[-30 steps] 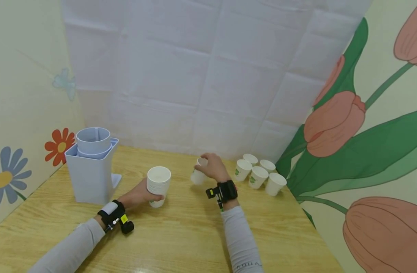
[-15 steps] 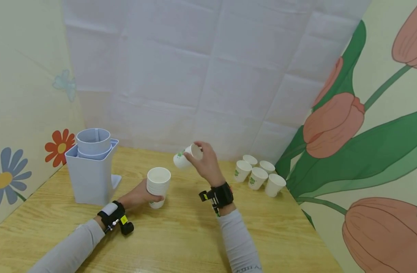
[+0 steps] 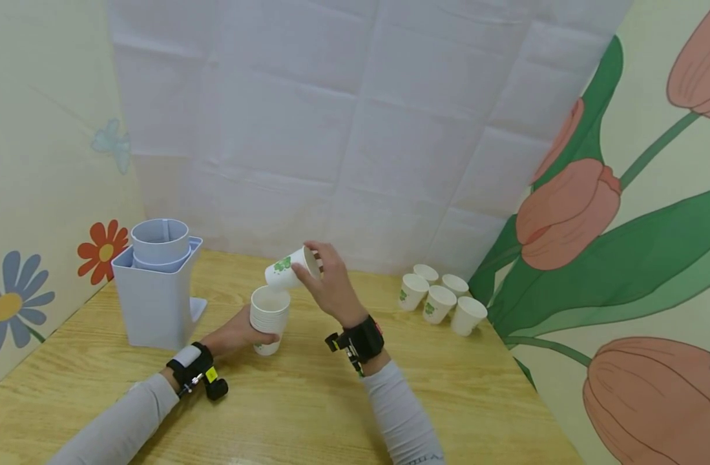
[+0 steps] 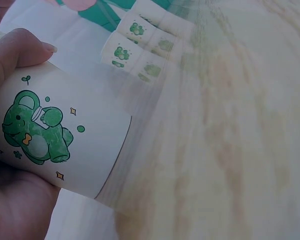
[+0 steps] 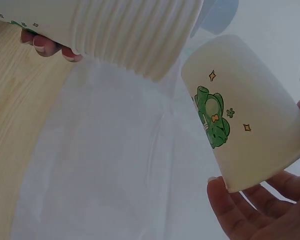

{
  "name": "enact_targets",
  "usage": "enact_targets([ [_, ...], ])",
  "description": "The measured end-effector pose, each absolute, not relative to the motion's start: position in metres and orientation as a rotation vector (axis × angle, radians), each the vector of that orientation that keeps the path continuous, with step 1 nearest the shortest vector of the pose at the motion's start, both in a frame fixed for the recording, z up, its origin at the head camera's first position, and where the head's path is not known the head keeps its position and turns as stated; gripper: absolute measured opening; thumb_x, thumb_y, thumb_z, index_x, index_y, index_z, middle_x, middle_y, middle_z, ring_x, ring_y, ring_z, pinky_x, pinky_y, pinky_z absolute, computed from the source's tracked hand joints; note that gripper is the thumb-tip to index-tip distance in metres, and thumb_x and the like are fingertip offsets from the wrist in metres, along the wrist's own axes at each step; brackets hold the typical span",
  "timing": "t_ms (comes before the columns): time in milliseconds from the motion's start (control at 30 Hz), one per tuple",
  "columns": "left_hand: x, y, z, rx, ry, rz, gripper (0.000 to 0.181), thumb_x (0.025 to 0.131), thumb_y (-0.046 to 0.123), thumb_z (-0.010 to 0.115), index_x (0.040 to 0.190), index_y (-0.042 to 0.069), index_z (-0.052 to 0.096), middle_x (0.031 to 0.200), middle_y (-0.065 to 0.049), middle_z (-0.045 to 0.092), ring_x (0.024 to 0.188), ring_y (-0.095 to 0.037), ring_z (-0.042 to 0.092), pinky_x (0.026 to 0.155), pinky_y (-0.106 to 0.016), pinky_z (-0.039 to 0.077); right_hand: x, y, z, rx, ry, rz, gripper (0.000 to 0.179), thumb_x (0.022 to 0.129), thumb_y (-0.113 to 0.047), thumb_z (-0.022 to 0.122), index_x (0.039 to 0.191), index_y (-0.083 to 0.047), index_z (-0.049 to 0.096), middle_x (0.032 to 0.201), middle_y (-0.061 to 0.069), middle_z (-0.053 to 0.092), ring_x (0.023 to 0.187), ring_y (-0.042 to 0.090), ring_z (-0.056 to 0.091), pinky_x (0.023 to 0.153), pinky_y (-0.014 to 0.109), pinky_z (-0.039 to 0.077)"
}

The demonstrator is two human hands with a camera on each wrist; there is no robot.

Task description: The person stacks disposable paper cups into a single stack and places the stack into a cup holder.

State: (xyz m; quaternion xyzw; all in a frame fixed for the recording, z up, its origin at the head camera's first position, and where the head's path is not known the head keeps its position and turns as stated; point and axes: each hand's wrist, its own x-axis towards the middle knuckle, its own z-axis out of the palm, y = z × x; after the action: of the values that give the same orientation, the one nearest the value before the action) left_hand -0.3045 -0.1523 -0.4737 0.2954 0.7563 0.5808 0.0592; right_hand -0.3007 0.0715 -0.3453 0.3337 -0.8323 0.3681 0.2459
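Observation:
My left hand [image 3: 242,332] grips a stack of nested white paper cups [image 3: 269,316], upright on the wooden table, its open mouth facing up. In the left wrist view the lowest cup [image 4: 95,130] carries a green bear print, with thumb and fingers curled round it. My right hand [image 3: 329,288] holds a single paper cup [image 3: 287,267] by its rim, tilted on its side with its base toward the stack's mouth. The right wrist view shows this cup [image 5: 245,105] close beside the stack's ribbed rims [image 5: 135,35], fingertips at its edge.
Several upright paper cups [image 3: 440,302] stand grouped at the right back of the table [image 3: 308,400]. At the left is a pale blue square bin [image 3: 154,303] with a round container [image 3: 159,242] in its top. A white sheet [image 3: 285,129] hangs behind.
My right hand has lifted the single cup from the table, tipped it and brought it left to just above the stack. The left hand and stack have stayed in place.

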Motion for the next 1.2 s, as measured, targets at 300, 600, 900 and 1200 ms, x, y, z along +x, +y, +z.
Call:
enact_targets([
  [300, -0.306, -0.152, -0.474, 0.901, 2.300, 1.742, 0.068, 0.086, 0.013, 0.079, 0.142, 0.004, 0.041, 0.133, -0.018, 0.056, 0.120, -0.032, 0.055, 0.107, -0.057, 0.041, -0.294, 0.057, -0.354, 1.051, -2.368, 0.906, 0.052, 0.099, -0.030, 0.068, 0.142, -0.006, 0.055, 0.139, 0.013, 0.056, 0.123, 0.026, 0.057, 0.094, 0.041, 0.055],
  [600, -0.304, -0.152, -0.473, 0.925, 2.225, 1.815, 0.065, 0.085, 0.010, 0.079, 0.137, -0.003, 0.043, 0.126, -0.017, 0.059, 0.113, -0.026, 0.057, 0.101, -0.044, 0.043, -0.286, 0.042, -0.362, 1.241, -2.416, 0.741, 0.052, 0.097, -0.026, 0.070, 0.144, -0.006, 0.055, 0.143, 0.013, 0.054, 0.131, 0.028, 0.052, 0.099, 0.037, 0.052],
  [900, -0.303, -0.150, -0.475, 0.959, 2.187, 1.864, 0.069, 0.085, 0.009, 0.079, 0.141, -0.002, 0.040, 0.132, -0.016, 0.056, 0.115, -0.022, 0.057, 0.102, -0.039, 0.044, -0.284, 0.033, -0.374, 1.324, -2.452, 0.564, 0.045, 0.101, -0.030, 0.065, 0.140, -0.008, 0.058, 0.142, 0.012, 0.055, 0.133, 0.028, 0.049, 0.099, 0.035, 0.050],
  [1200, -0.303, -0.150, -0.475, 0.954, 2.224, 1.846, 0.065, 0.085, 0.009, 0.080, 0.138, -0.003, 0.044, 0.128, -0.016, 0.060, 0.112, -0.020, 0.058, 0.098, -0.035, 0.046, -0.286, 0.032, -0.377, 1.347, -2.497, 0.528, 0.042, 0.107, -0.032, 0.052, 0.141, -0.008, 0.057, 0.144, 0.013, 0.054, 0.137, 0.027, 0.047, 0.106, 0.037, 0.047],
])
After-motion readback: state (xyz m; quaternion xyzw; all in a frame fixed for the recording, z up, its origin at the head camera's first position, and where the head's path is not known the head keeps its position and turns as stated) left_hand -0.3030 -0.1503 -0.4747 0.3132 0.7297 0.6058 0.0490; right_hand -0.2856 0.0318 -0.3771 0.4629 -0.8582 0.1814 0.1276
